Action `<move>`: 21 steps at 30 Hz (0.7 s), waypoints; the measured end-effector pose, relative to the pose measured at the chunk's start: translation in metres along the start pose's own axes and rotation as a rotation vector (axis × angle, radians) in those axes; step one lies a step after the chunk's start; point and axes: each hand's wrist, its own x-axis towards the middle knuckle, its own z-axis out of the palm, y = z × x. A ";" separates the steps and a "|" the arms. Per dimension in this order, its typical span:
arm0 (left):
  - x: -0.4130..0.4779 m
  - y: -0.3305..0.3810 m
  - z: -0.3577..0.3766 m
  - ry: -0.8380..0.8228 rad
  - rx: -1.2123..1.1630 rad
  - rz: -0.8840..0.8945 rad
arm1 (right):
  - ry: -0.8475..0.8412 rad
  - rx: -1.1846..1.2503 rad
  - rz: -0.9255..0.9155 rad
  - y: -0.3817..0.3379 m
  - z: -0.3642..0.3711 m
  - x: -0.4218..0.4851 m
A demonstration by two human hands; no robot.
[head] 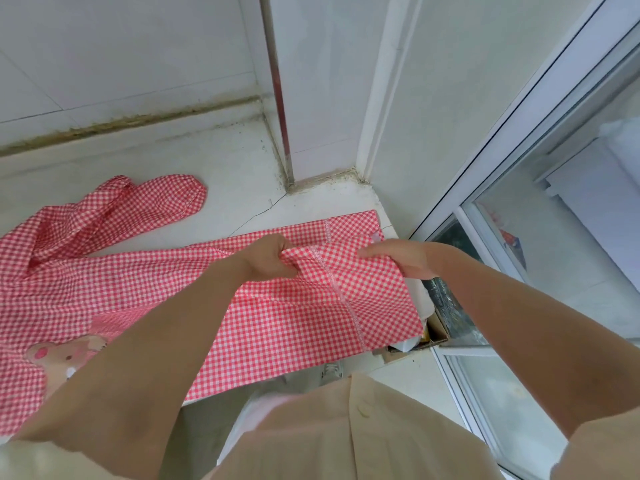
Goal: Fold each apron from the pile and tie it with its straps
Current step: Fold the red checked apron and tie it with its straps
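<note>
Your left hand [268, 258] bunches the apron [304, 317] in curled fingers. Your right hand [398, 259] pinches its edge just beside.

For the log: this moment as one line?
step: fold apron | left hand: grips apron | right hand: holds apron | apron: partly on counter | tie: not yet

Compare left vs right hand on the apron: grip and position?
Left hand is fisted, fingers curled round a bunched fold of the apron; right hand has straighter fingers, pinching flatter cloth. Left hand grips left of the white trim stripe; right hand holds right of it, near the cloth's edge. Both grip the same red gingham apron.
</note>
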 end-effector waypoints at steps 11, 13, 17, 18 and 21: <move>-0.044 0.007 -0.008 0.105 -0.250 0.090 | 0.108 -0.115 0.261 0.031 0.050 -0.028; -0.049 0.004 -0.007 0.091 -0.244 0.093 | 0.069 -0.049 0.293 0.035 0.058 -0.037; -0.057 -0.006 0.003 -0.017 -0.083 0.091 | 0.209 0.050 0.259 0.055 0.080 -0.040; -0.057 -0.008 0.007 -0.035 -0.018 0.087 | 0.310 0.033 0.219 0.059 0.082 -0.038; -0.061 -0.008 0.019 -0.036 0.084 0.094 | 0.580 -0.062 -0.009 0.067 0.084 -0.035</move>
